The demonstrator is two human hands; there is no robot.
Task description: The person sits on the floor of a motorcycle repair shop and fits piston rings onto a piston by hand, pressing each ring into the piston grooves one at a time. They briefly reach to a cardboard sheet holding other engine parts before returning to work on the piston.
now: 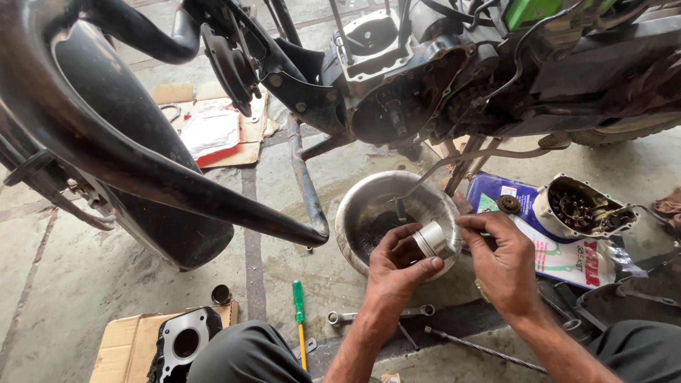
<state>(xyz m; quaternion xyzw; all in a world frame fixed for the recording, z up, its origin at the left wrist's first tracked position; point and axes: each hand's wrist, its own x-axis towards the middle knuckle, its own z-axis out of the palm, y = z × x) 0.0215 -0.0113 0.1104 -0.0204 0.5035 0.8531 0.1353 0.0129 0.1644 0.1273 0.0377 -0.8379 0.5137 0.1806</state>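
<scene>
On the floor: a person crouches beside a stripped motorcycle, and a round steel bowl on the paving serves as the landmark for everything below.
Far left of the bowl: a black mudguard and curved frame tube sweep down toward the bowl's left rim.
Lower left of the bowl: a black cylinder block lies on a piece of cardboard.
Just below-left of the bowl: a green-handled screwdriver and a spanner lie on the paving.
Above the bowl: the open engine with its cover off, gears showing.
Left hand: over the bowl's near rim, fingers and thumb closed around a metal piston.
Piston: held above the bowl's right half, between both hands.
Right hand: at the bowl's right edge, fingertips pinched together on the piston's upper side.
Right of the bowl: an engine cover with gears inside rests on a blue printed bag.
</scene>
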